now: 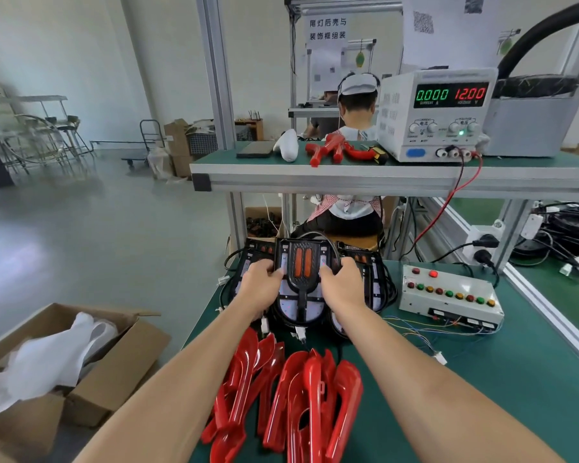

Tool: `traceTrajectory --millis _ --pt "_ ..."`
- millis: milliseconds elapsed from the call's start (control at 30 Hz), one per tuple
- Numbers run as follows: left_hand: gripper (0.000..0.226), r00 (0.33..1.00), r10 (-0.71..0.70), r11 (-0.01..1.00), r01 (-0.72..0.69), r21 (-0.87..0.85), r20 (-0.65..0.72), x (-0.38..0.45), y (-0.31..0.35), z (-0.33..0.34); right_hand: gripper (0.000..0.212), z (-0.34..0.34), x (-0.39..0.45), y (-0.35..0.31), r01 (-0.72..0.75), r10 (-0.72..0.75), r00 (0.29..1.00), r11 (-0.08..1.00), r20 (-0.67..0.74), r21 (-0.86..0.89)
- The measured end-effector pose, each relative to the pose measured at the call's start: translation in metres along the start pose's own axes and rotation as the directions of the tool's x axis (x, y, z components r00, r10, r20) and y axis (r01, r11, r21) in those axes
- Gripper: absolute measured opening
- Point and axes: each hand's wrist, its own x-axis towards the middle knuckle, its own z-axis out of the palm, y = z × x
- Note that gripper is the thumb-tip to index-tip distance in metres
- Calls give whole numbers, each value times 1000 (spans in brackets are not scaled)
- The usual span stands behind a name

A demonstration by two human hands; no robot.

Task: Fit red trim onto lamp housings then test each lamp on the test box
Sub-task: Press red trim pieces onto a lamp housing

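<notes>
Both hands grip the middle lamp housing point(301, 282) at the far end of the green bench point(515, 379): the left hand point(261, 289) curls round its left edge and the right hand point(343, 284) round its right edge, so the fingertips are hidden behind the housing. More housings point(368, 262) lie packed on either side, mostly covered by the hands and the held one, and how many there are cannot be made out. Nearer the person a heap of red trim pieces point(281, 396) lies on the bench, its near end cut off by the frame edge. The test box point(448, 295), with its rows of coloured buttons, sits to the right of the housings, thin wires trailing from its front. On the floor at left an open cardboard box point(121, 359) holds white foam wrapping point(51, 359). On the upper shelf point(381, 172) stands a power supply point(438, 115) reading 0.000 and 12.00, with more red parts point(331, 148) beside it. Another person point(355, 105) sits beyond, partly hidden by the shelf.
</notes>
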Motion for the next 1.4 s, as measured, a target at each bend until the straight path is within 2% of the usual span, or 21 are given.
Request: traceTrajectory --millis 133,267,333,400,467,533,633,700,800,867,967,1067,1167,1267,1333,1400 --pt "30 995 93 995 -94 -17 -36 -9 19 -14 30 -18 -6 -8 121 -129 991 973 28 199" --pt "31 952 293 956 -290 52 -83 -26 48 -26 41 -44 -13 -30 194 -241 966 916 95 353" --pt "30 916 387 922 -380 76 -109 -35 63 -31 29 -62 -19 -45 183 -260 960 868 109 462" --pt "31 871 471 882 -470 48 -138 -47 78 -38 20 -86 -28 -59 134 -256 960 776 113 617" --pt "39 805 564 819 -573 3 -185 -61 91 -46 22 -114 -43 -74 114 -269 956 704 115 701" --pt "47 799 572 797 -595 -104 -187 -73 103 -52 25 -145 -62 -83 82 -269 954 663 135 744" --pt "66 871 492 791 -449 -416 -4 -90 120 -48 27 -188 -89 -87 17 -255 949 626 184 780" --pt "76 874 450 791 -295 -536 184 -100 125 -36 28 -213 -109 -83 -53 -212 947 640 242 766" --pt "78 792 382 818 -50 -574 475 -130 128 0 29 -242 -134 -66 -166 -128 929 691 346 703" --pt "68 746 332 805 96 -586 578 -162 131 31 30 -255 -148 -50 -218 -74 919 722 387 656" --pt "61 784 194 714 299 -633 589 -209 127 67 30 -261 -159 -20 -296 62 929 718 366 630" --pt "73 713 156 600 480 -639 683 -247 106 87 30 -260 -166 23 -363 224 930 677 291 641" --pt "68 745 -43 561 569 -601 665 -269 80 96 33 -249 -176 71 -442 396 888 598 233 669" --pt "48 760 -204 581 601 -549 617 -279 55 109 29 -231 -189 108 -478 523 831 501 189 722" --pt "42 757 -249 608 608 -511 605 -282 46 117 23 -217 -195 123 -475 566 806 446 172 759" --pt "32 776 -274 651 585 -484 568 -282 40 121 22 -205 -195 133 -468 591 793 439 145 767"
